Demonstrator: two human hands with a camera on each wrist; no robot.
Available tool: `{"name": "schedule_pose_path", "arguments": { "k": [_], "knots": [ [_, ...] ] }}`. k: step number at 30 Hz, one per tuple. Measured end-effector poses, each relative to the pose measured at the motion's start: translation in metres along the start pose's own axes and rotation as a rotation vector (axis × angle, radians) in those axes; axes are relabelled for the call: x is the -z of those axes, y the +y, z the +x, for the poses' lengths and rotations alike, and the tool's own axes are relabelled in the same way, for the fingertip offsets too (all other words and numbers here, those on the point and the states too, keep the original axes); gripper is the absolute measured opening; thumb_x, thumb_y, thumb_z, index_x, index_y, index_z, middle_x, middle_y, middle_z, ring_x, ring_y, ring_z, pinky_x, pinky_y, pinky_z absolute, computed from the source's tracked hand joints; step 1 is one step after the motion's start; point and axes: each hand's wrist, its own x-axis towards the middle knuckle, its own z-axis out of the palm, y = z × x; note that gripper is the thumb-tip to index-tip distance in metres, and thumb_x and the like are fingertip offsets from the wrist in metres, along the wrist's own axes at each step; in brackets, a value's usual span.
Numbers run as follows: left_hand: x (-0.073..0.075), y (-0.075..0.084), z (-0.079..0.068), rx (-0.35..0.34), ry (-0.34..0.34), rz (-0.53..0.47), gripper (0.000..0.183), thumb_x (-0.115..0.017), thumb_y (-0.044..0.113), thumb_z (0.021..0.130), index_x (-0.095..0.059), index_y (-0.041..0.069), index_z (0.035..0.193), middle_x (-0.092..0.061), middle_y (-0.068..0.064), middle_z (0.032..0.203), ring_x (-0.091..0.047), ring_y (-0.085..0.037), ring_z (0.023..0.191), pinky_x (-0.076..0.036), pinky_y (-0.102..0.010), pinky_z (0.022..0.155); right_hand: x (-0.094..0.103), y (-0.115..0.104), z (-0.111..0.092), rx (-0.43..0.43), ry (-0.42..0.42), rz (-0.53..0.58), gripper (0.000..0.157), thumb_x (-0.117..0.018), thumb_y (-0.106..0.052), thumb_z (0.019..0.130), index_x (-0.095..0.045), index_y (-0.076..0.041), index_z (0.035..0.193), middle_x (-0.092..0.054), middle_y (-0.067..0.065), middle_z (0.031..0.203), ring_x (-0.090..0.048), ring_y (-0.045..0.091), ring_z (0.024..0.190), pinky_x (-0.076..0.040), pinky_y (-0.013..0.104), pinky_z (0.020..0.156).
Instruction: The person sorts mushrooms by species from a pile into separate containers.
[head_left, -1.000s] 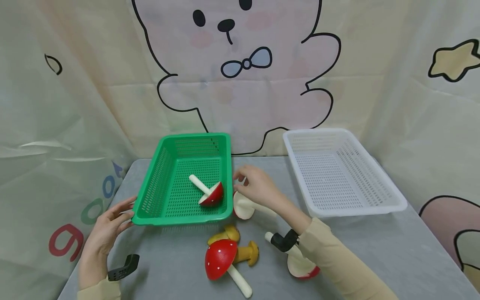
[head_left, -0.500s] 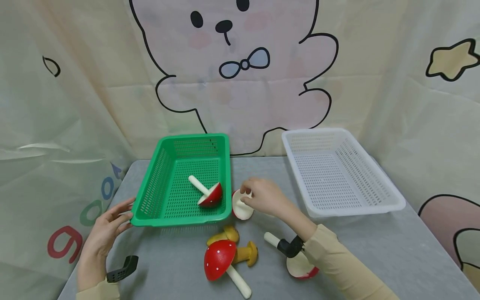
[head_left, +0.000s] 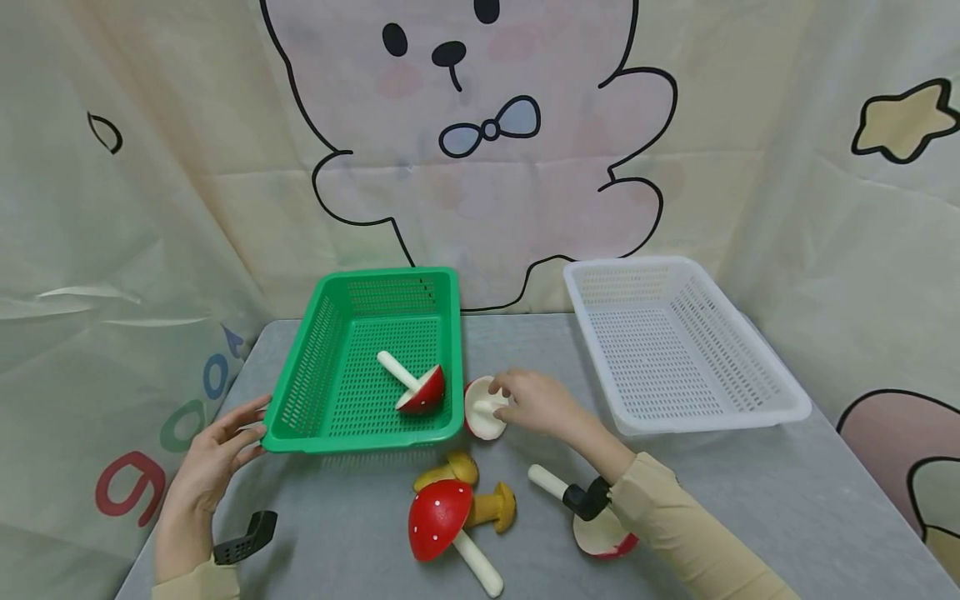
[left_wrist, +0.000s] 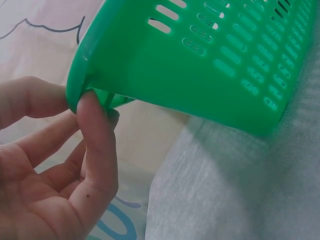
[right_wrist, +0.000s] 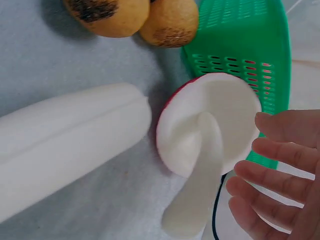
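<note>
At the left, my left hand [head_left: 213,454] pinches the rim of the green basket [left_wrist: 140,60] between thumb and fingers. One red toy mushroom [head_left: 423,392] with a white stem lies inside that basket. My right hand [head_left: 542,406] hovers by another red-capped mushroom [right_wrist: 210,120], which leans against the basket's right wall with its pale underside showing. In the right wrist view the fingers [right_wrist: 280,177] are loosely extended beside this mushroom's cap, holding nothing. Its stem is mostly hidden behind the hand in the head view.
A white basket [head_left: 675,346] stands at the back right. In front of the green basket lie a red spotted mushroom [head_left: 440,521] and two yellow-brown mushrooms [head_left: 491,507]. Another red mushroom [head_left: 600,533] lies upside down below the right forearm. Grey cloth covers the table [head_left: 337,533].
From beside the green basket's right edge, my right hand has moved down and right, over the mushroom leaning there. My left hand keeps its hold on the basket rim.
</note>
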Motion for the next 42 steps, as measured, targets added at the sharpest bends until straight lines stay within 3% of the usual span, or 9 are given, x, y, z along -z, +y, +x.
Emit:
{"name": "schedule_pose_path", "arguments": {
  "k": [16,24,31,42],
  "knots": [
    [-0.001,-0.001,0.0,0.007,0.006,0.005,0.052,-0.059,0.02,0.096,-0.043,0.011,0.145,-0.053,0.019,0.11,-0.059,0.006,0.093,-0.054,-0.016,0.075,-0.016,0.011,0.004,-0.037,-0.101,-0.014,0.037,-0.068,-0.007,0.082,-0.065,-0.014,0.117,-0.065,0.009,0.098,-0.061,0.022,0.087,-0.05,0.038,0.07],
    [-0.001,0.0,0.0,0.017,-0.005,0.013,0.058,-0.059,0.021,0.096,-0.037,0.004,0.147,-0.052,0.019,0.112,-0.059,0.006,0.092,-0.054,-0.015,0.076,-0.018,0.01,0.003,-0.017,-0.078,-0.02,0.038,-0.064,0.001,0.08,-0.066,-0.014,0.115,-0.064,0.008,0.092,-0.058,0.02,0.08,-0.047,0.035,0.064],
    [0.0,0.0,0.001,0.045,0.003,0.024,0.055,-0.058,0.021,0.096,-0.04,0.01,0.147,-0.052,0.021,0.11,-0.058,0.006,0.093,-0.054,-0.015,0.076,-0.019,0.01,0.003,0.005,-0.052,-0.039,0.035,-0.063,0.002,0.079,-0.069,-0.015,0.109,-0.063,0.007,0.09,-0.054,0.019,0.075,-0.044,0.033,0.062],
    [0.0,0.0,0.0,0.018,-0.01,0.012,0.056,-0.058,0.021,0.096,-0.039,0.007,0.147,-0.052,0.019,0.112,-0.059,0.005,0.092,-0.054,-0.016,0.076,-0.017,0.012,-0.003,-0.013,0.0,-0.008,0.035,-0.061,0.005,0.08,-0.069,-0.014,0.109,-0.065,0.007,0.094,-0.062,0.023,0.086,-0.05,0.037,0.068]
  ]
}}
